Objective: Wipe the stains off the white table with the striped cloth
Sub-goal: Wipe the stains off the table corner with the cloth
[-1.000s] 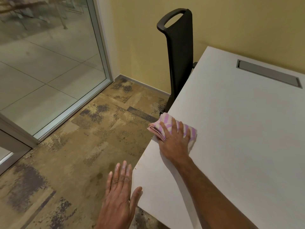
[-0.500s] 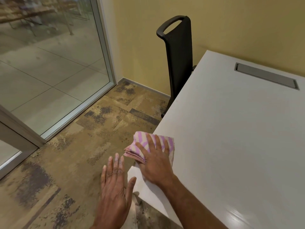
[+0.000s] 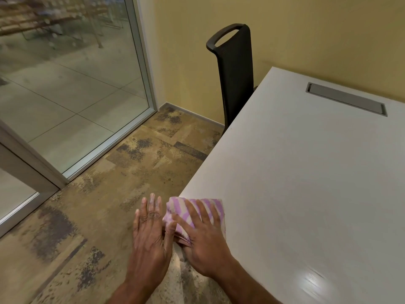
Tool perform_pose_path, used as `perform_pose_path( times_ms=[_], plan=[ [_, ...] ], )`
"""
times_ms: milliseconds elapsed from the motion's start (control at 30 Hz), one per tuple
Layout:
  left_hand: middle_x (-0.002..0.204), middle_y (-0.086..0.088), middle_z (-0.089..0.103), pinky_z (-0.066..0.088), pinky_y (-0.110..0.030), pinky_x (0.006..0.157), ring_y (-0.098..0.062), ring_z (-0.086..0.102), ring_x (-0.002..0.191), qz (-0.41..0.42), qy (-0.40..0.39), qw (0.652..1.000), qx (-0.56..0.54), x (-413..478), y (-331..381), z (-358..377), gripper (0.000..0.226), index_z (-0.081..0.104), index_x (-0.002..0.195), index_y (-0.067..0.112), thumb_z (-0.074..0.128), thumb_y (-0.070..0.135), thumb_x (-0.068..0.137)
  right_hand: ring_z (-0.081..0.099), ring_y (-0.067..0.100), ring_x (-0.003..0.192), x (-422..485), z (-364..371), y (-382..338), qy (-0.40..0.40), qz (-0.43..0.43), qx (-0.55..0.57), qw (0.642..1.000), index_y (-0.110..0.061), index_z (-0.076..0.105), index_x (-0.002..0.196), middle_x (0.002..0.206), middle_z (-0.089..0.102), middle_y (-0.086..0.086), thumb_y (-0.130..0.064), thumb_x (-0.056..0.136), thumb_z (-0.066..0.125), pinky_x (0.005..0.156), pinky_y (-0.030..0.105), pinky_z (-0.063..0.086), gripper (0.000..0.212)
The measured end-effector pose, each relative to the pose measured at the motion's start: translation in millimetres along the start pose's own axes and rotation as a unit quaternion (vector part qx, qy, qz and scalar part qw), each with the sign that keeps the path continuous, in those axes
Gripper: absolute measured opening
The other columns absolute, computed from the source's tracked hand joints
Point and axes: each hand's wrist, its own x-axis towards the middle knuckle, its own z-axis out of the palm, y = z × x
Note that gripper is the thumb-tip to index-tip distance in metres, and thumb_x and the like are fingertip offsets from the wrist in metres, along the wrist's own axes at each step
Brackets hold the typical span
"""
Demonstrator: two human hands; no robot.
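The pink-and-white striped cloth (image 3: 179, 210), folded into a pad, lies at the near left corner of the white table (image 3: 306, 183), partly over the edge. My right hand (image 3: 203, 242) presses flat on the cloth with fingers spread. My left hand (image 3: 151, 235) is flat and open just off the table's left edge, its thumb touching the cloth's side. I cannot make out any stains on the tabletop.
A black office chair (image 3: 235, 73) stands at the table's far left edge by the yellow wall. A grey cable hatch (image 3: 346, 98) is set into the tabletop at the back. A glass partition (image 3: 65, 84) lines the left over patterned carpet.
My right hand has slid the cloth toward me along the table's left edge to the near corner. My left hand has risen beside it and now touches the cloth.
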Motion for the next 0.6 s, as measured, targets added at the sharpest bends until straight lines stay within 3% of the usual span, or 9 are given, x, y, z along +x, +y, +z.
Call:
perform_pose_path(
  times_ms=[133, 267, 367, 467, 533, 600],
  plan=[
    [0.175, 0.005, 0.004, -0.009, -0.029, 0.13, -0.009, -0.009, 0.161, 0.005, -0.024, 1.0, 0.005, -7.1, 6.8, 4.5, 0.072, 0.009, 0.164, 0.02, 0.015, 0.06, 0.105, -0.016, 0.02, 0.16, -30.5, -3.0, 3.9, -0.002, 0.023, -0.002, 1.0, -0.059, 0.0, 0.157, 0.173, -0.01, -0.011, -0.069, 0.101, 0.021, 0.125, 0.053, -0.018, 0.061],
    [0.175, 0.006, -0.002, -0.004, -0.04, 0.131, -0.008, -0.013, 0.161, 0.015, -0.054, 0.998, 0.018, -14.7, 16.4, 16.5, 0.073, 0.008, 0.165, 0.021, 0.01, 0.06, 0.104, -0.008, 0.023, 0.161, -52.0, -4.6, 11.4, 0.017, 0.075, -0.01, 0.997, -0.058, 0.003, 0.158, 0.173, -0.005, -0.01, -0.075, 0.1, 0.012, 0.127, 0.06, -0.004, 0.061],
    [0.175, 0.006, 0.0, -0.005, -0.038, 0.131, -0.007, -0.013, 0.16, 0.032, -0.068, 0.997, 0.02, -19.0, 26.2, 23.5, 0.074, 0.01, 0.165, 0.019, 0.008, 0.061, 0.104, 0.0, 0.026, 0.161, -63.3, -10.5, 17.5, 0.022, 0.124, -0.012, 0.992, -0.055, 0.011, 0.159, 0.174, 0.005, -0.008, -0.077, 0.098, 0.007, 0.126, 0.065, 0.008, 0.065],
    [0.175, 0.005, -0.002, -0.003, -0.04, 0.132, -0.009, -0.012, 0.161, 0.038, -0.082, 0.995, 0.034, -21.7, 35.3, 27.5, 0.075, 0.008, 0.165, 0.018, 0.01, 0.061, 0.103, 0.007, 0.031, 0.161, -76.9, -17.4, 24.7, 0.032, 0.169, -0.013, 0.985, -0.052, 0.015, 0.159, 0.173, 0.014, -0.003, -0.076, 0.097, 0.003, 0.125, 0.064, 0.004, 0.068],
    [0.174, 0.005, -0.005, -0.001, -0.043, 0.133, -0.01, -0.013, 0.161, 0.04, -0.088, 0.995, 0.037, -24.2, 40.4, 29.6, 0.074, 0.006, 0.165, 0.019, 0.011, 0.059, 0.104, 0.016, 0.033, 0.159, -89.6, -20.3, 31.3, 0.047, 0.194, -0.039, 0.979, -0.049, 0.025, 0.158, 0.171, 0.023, 0.0, -0.069, 0.102, 0.017, 0.124, 0.059, 0.001, 0.06],
    [0.174, 0.006, -0.006, -0.003, -0.041, 0.132, -0.009, -0.014, 0.16, 0.039, -0.095, 0.994, 0.034, -27.0, 45.3, 32.1, 0.073, 0.005, 0.165, 0.021, 0.012, 0.059, 0.103, 0.015, 0.033, 0.159, -105.5, -19.8, 38.9, 0.058, 0.214, -0.063, 0.973, -0.046, 0.029, 0.157, 0.171, 0.023, 0.001, -0.058, 0.097, 0.05, 0.124, 0.057, 0.002, 0.065]
  ],
)
